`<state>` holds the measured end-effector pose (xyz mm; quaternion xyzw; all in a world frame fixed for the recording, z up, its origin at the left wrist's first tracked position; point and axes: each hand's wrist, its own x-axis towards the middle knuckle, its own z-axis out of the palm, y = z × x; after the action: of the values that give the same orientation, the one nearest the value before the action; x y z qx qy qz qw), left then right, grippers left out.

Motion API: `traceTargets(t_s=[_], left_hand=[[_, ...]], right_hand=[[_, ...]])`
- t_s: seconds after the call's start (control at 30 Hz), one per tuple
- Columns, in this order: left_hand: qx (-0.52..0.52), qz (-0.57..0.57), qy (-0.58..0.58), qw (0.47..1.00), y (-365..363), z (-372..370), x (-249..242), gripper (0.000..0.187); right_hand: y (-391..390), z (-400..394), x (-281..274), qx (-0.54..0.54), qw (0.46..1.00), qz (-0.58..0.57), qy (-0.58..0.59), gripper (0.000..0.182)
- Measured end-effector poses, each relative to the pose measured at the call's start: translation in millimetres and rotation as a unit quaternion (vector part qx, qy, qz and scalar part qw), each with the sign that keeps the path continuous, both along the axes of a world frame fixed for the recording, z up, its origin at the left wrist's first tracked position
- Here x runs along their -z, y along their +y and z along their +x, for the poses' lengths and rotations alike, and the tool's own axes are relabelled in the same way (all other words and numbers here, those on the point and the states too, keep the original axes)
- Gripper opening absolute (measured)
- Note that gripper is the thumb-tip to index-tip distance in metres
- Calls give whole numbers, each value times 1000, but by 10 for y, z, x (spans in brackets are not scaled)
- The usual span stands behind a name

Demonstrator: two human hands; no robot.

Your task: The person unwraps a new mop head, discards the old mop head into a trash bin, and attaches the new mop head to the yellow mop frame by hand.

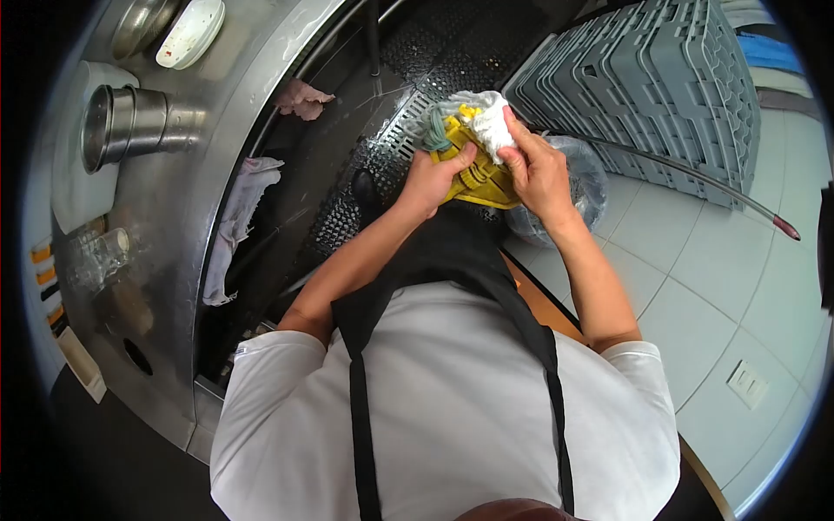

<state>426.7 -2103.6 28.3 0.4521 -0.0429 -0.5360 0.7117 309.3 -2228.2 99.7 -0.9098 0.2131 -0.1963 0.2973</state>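
Observation:
A mop head with a yellow plastic clamp (pixel 483 181) and white strands (pixel 491 122) is held up between my two hands. My left hand (pixel 430 182) grips the left side of the yellow clamp, its thumb lying on top. Greenish-grey strands (pixel 434 130) hang out just above that hand. My right hand (pixel 543 169) is closed on the white strands at the clamp's upper right, with fingers and thumb pressed against them. The undersides of both grips are hidden.
A metal pole (pixel 686 172) with a dark red tip slants to the right. Grey folded crates (pixel 643 95) stand behind a lined bin (pixel 586 178). On the left, a steel counter (pixel 178 260) carries metal pots (pixel 130 126) and a white dish (pixel 191 33). Cloths (pixel 239 226) hang along its edge.

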Motion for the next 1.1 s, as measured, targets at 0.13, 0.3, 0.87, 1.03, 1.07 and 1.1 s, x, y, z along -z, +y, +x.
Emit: traceTargets(t_s=[0.13,0.3,0.87,1.03,1.07,1.1], left_hand=[[-12,-6,-49,999,77,-73,-15,39],[0,-31,-11,999,132,-10,-37,37],[-72,-161,-4,984,569,22,-65,45],[-97,-75,-166,979,534,-47,-215,47],[-112,-49,-185,975,517,-62,-289,48],[-126,-23,-204,971,494,-55,-357,50]], right_hand=[[46,7,-80,16,998,24,56,53],[49,-93,-155,-59,998,-3,19,58],[67,-40,-83,-135,990,33,27,71],[119,7,-182,-178,982,13,55,75],[153,21,-211,-184,981,26,62,74],[187,29,-252,-192,979,21,70,75]])
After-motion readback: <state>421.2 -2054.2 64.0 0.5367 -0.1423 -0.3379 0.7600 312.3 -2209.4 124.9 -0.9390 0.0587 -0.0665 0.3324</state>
